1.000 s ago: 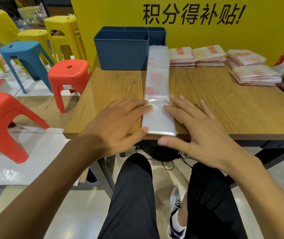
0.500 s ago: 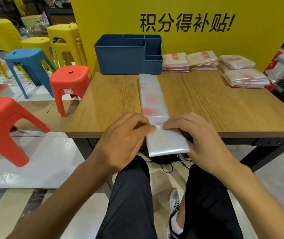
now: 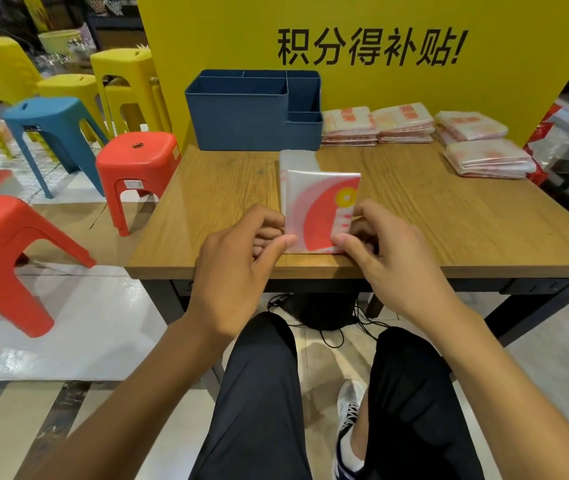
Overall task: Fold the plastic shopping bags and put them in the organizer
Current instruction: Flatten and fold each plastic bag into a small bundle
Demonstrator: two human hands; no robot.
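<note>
At the near edge of the tabletop [image 3: 207, 216], the bag [image 3: 317, 209] is mid-fold: its near end is lifted and turned over the far part of the strip, the red print facing up. The left hand [image 3: 241, 251] pinches the flap's lower left corner with thumb and curled fingers, and the right hand [image 3: 376, 251] pinches the lower right one, so the bag lies between them. The next move likely calls for laying the flap flat with edges aligned, then creasing. The blue organizer [image 3: 252, 112] stands beyond, at the far edge.
</note>
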